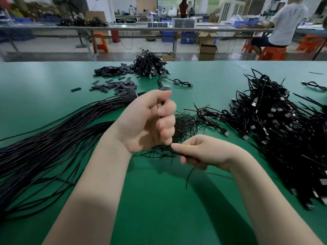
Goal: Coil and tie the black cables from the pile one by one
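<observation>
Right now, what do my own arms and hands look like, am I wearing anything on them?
Both forearms are bare to the frame's bottom edge: no sleeves show. The left hand and right hand wear no gloves, and no rings, watch or wristband can be seen. No markings show.

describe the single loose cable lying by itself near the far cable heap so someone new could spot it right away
On the green table, find the small far cable heap by the dark sleeve pieces. Just right of its near edge lies one cable. Unlike its neighbours, it lies alone on bare green, loosely looped, with a plug at its right end.

Grey flat pieces (113, 84) heaped on the green table (44, 76); orange stools (100, 42) beyond
</observation>
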Action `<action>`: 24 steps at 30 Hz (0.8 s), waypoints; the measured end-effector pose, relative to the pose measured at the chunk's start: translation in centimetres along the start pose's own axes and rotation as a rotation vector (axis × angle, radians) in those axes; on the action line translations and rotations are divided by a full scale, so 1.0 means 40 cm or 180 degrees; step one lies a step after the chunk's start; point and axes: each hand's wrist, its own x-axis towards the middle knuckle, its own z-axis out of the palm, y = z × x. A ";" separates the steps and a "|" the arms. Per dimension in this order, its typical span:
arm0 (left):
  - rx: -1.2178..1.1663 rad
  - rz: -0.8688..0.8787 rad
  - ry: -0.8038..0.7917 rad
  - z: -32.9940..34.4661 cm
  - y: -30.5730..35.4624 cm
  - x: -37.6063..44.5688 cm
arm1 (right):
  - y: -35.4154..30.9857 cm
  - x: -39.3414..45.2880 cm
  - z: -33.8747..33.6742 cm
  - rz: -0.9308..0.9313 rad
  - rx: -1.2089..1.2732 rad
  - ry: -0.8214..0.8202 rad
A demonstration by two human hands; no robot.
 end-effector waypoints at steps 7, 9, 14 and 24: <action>0.2216 -0.1256 -0.0158 -0.006 -0.059 0.038 | -0.045 -0.076 -0.086 -0.0324 0.0479 0.1079; 0.1397 -0.0613 0.0543 -0.006 -0.067 0.056 | -0.070 -0.097 -0.081 -0.0893 0.0760 0.0779; -0.0636 0.0566 0.0489 0.001 -0.010 0.041 | -0.052 -0.059 -0.033 -0.1191 0.1092 -0.0295; 0.2246 -0.0800 -0.0467 0.028 -0.016 0.000 | -0.018 -0.069 -0.092 -0.0500 0.0290 0.1324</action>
